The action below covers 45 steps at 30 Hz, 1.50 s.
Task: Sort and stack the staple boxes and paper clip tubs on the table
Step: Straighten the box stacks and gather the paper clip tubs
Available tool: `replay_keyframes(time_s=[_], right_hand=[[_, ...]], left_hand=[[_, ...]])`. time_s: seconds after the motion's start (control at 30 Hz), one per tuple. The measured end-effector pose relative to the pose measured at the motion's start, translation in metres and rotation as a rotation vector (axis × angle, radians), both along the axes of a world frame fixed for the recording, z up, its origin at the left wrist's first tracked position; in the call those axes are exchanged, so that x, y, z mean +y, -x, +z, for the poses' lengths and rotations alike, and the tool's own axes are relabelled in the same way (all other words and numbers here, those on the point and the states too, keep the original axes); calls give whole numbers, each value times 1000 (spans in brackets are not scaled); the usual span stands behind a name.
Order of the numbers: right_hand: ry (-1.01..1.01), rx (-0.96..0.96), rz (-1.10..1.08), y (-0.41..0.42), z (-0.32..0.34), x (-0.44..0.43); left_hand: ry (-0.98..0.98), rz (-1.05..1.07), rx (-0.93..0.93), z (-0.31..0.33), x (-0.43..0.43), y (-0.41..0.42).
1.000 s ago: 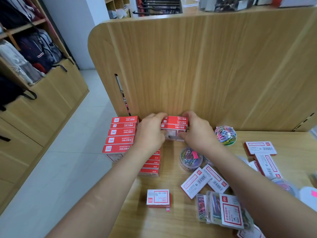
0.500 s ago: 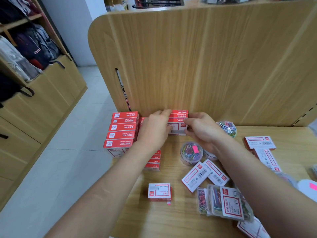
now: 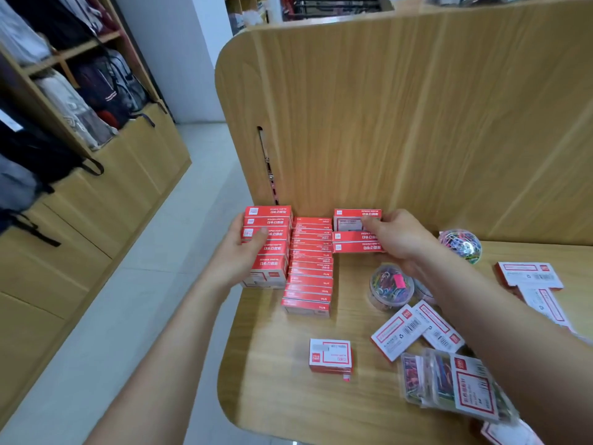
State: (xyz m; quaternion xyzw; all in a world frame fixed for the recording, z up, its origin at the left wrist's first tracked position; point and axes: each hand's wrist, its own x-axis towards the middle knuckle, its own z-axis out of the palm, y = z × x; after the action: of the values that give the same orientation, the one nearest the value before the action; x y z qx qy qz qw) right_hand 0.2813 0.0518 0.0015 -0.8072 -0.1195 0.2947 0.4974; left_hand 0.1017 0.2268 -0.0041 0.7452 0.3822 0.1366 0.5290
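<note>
Red staple boxes stand in rows against the wooden partition. My left hand [image 3: 247,252] grips the left row of staple boxes [image 3: 268,220], thumb on top and fingers down its outer side. A longer middle row [image 3: 309,271] stands untouched beside it. My right hand [image 3: 399,240] holds the small right stack of staple boxes [image 3: 349,234], fingertips on its top box. A round paper clip tub [image 3: 390,285] sits just below that hand, and a ball-shaped clip tub [image 3: 460,245] stands to its right.
A loose staple box [image 3: 330,356] lies near the table's front. Two white-faced boxes [image 3: 401,335] and clear flat clip packs [image 3: 449,383] lie at the lower right, more boxes [image 3: 529,274] at the far right. The wooden partition [image 3: 417,123] walls the back; the table edge [image 3: 231,316] drops off on the left.
My left hand has left the small right stack and moved left onto the left row of boxes. My right hand stays on the small stack.
</note>
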Motion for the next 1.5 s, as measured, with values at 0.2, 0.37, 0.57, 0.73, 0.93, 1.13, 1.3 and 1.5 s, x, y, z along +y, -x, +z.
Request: replay_keyframes(time_s=[0.2, 0.37, 0.57, 0.73, 0.93, 1.13, 1.3, 1.5], right_hand=[[-13, 92, -53, -6, 4, 1], [-222, 316, -127, -6, 10, -4], [-29, 11, -24, -5, -7, -3], [170, -328, 39, -2, -6, -6], [285, -432, 223, 1, 3, -15], [257, -417, 251, -3, -3, -18], [207, -374, 284, -8, -5, -21], [282, -449, 325, -12, -12, -20]], left_hand=[[-85, 68, -27, -6, 2, -9], [-183, 18, -1, -7, 7, -9], [-241, 19, 30, -8, 8, -10], [-292, 28, 62, -6, 8, -10], [-731, -7, 200, 5, -1, -7], [-1068, -365, 134, 22, -50, -53], [-1134, -459, 348, 15, -62, -88], [-1191, -451, 377, 14, -64, -86]])
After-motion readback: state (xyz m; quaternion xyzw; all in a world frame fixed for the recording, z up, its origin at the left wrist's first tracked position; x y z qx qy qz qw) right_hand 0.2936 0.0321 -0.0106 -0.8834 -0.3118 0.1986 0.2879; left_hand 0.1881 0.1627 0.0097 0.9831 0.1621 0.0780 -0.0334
